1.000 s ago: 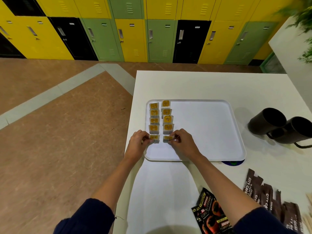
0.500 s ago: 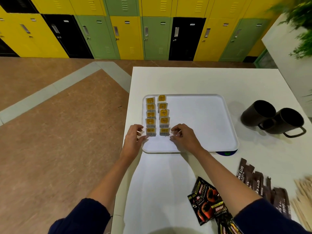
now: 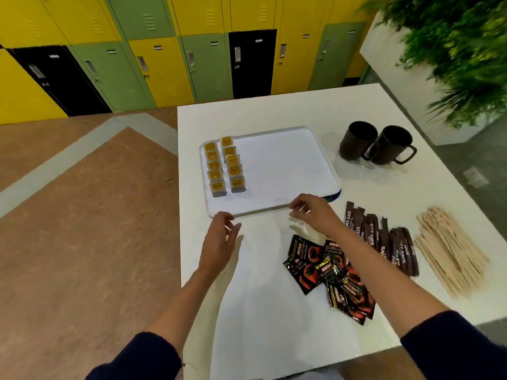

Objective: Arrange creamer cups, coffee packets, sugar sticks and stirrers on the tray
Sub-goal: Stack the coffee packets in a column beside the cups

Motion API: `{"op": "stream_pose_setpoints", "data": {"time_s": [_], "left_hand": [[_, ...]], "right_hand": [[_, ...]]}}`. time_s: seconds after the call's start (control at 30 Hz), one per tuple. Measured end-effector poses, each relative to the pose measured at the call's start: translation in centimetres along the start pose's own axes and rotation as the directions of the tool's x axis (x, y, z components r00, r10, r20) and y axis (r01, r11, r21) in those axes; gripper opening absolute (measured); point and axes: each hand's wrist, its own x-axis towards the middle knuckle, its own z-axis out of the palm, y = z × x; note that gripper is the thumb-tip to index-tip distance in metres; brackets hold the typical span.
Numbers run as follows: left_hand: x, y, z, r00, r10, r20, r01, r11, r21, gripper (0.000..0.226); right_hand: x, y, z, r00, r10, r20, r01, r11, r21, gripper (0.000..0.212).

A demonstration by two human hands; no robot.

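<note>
A white tray (image 3: 315, 165) lies on the white table (image 3: 269, 311). Two rows of yellow-lidded creamer cups (image 3: 225, 165) stand along its left side. My left hand (image 3: 219, 239) hovers just off the tray's near left corner, fingers apart and empty. My right hand (image 3: 312, 212) is over the tray's near edge, fingers loosely curled, holding nothing. Black and red coffee packets (image 3: 329, 272) lie in a loose pile under my right forearm. Dark brown sugar sticks (image 3: 384, 237) lie to their right, and wooden stirrers (image 3: 450, 250) are heaped near the table's right edge.
Two black mugs (image 3: 375, 144) stand right of the tray. A white planter with green foliage (image 3: 452, 56) rises at the far right. Yellow, green and black lockers (image 3: 192, 50) line the back wall. The table's left edge drops to brown floor (image 3: 82, 229).
Both hands have let go of the nearest creamer cups and pulled back off the tray. The right hand moved right along its near edge. The view swung right, showing stirrers and sugar sticks fully.
</note>
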Motion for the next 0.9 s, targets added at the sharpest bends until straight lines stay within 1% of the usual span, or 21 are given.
{"op": "stream_pose_setpoints", "data": {"time_s": [0.07,0.13,0.2,0.27,0.37,0.47,0.57,0.63,0.7,0.9], "left_hand": [[-0.7,0.6,1.2,0.988,-0.009,0.154,0.009,1.000,0.003,0.016],[-1.3,1.6,2.6,0.950,-0.026,0.310,0.028,1.000,-0.004,0.016],[-1.8,2.4,4.1,0.915,-0.039,0.401,0.032,0.999,0.022,0.021],[-2.2,3.4,5.5,0.897,-0.061,0.438,0.038,0.997,0.061,0.026],[-2.3,5.1,7.4,0.881,-0.160,0.445,0.102,0.983,0.150,0.032],[-2.0,6.4,8.7,0.863,-0.259,0.434,0.166,0.956,0.242,0.040],[-1.7,7.2,9.4,0.853,-0.320,0.412,0.220,0.937,0.272,0.035],[-1.7,7.5,9.8,0.851,-0.337,0.402,0.233,0.929,0.286,0.031],[-1.7,7.7,10.0,0.859,-0.342,0.380,0.248,0.929,0.275,0.029],[-1.4,8.8,10.3,0.896,-0.316,0.312,0.266,0.945,0.191,0.022]], "right_hand": [[-1.2,1.0,-1.0,0.999,0.033,0.029,-0.032,0.999,-0.035,0.016],[-2.1,1.9,-2.2,0.994,0.076,0.083,-0.068,0.993,-0.097,0.019],[-2.6,2.8,-3.2,0.980,0.113,0.164,-0.090,0.986,-0.141,0.021],[-3.1,3.5,-3.9,0.968,0.127,0.218,-0.086,0.978,-0.188,0.022],[-3.5,4.5,-4.9,0.951,0.120,0.285,-0.042,0.963,-0.265,0.026],[-3.5,5.1,-5.5,0.931,0.072,0.357,0.058,0.938,-0.342,0.031],[-3.1,5.6,-5.8,0.923,0.079,0.376,0.103,0.892,-0.439,0.037],[-2.9,6.0,-6.0,0.918,0.092,0.385,0.119,0.864,-0.489,0.039],[-2.7,6.4,-5.7,0.911,0.096,0.401,0.129,0.858,-0.498,0.036],[-1.7,6.8,-6.2,0.898,0.039,0.439,0.169,0.889,-0.425,0.020]]}}
